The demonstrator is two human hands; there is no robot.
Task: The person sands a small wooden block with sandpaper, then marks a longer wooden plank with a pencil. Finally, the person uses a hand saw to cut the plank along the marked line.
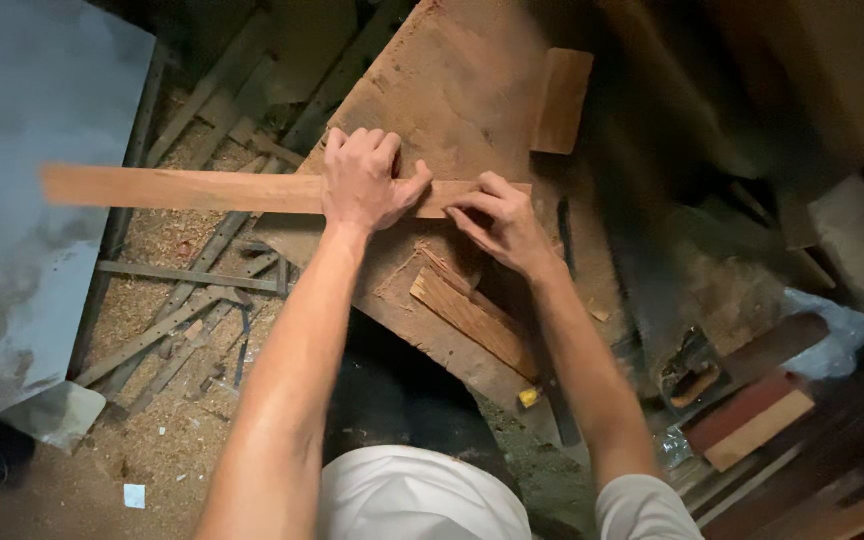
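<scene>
I see the left hand (pixel 362 180) lying flat on top of a long wooden strip (pixel 182 189), fingers together and curled forward over its far edge, thumb stretched out to the right along the wood. Its grip is a downward press rather than a closed fist; it pins the strip to the counter (pixel 452 90), a rough, worn wooden slab set at an angle under both hands.

The strip runs left to right across the view. Its right end rests on the counter, while its left part juts well out past the counter's edge, over the floor (pixel 162 430) with its sawdust and scattered thin slats.

The right hand (pixel 502 225) sits just beside the left, at the strip's right end. Its fingers are bent and drawn together, the tips touching the strip's near edge. I cannot tell whether they pinch something small, such as a marking tool, or only press the wood; the fingers hide that spot.

Just below the right hand, a short splintered piece of wood (pixel 472 320) lies on the counter, tilted, apart from the strip. Near the counter's far edge a small flat wooden block (pixel 562 100) lies by itself, well apart from both hands. To the far left stands a large grey sheet (pixel 22 180), and at the lower right lie a couple of reddish and pale boards (pixel 752 420).
</scene>
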